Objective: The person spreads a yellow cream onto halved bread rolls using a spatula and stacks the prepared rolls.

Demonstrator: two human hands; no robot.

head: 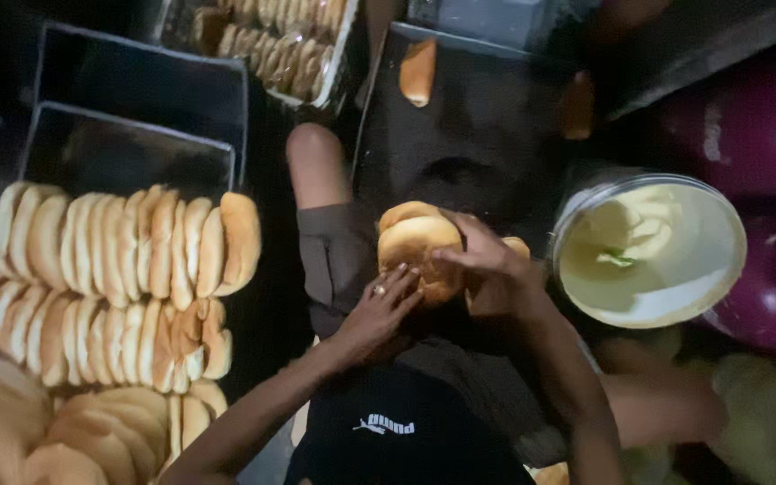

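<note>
A round golden bun (417, 244) is held over my lap, with a second bun half showing just behind it. My right hand (487, 265) grips the bun from its right side, fingers curled over the top edge. From below, my left hand (379, 310), which wears a ring, touches the bun's lower left edge with its fingertips. A round white tub (648, 251) of pale yellow spread, with a small green utensil in it, stands to the right of the hands.
Rows of upright buns (119, 247) fill the left side. Two dark empty metal trays (136, 117) lie behind them. A tray of wrapped buns (280, 40) sits at the top. A dark flat sheet (469, 117) carries two loose buns. Purple round containers (756, 135) stand at the right.
</note>
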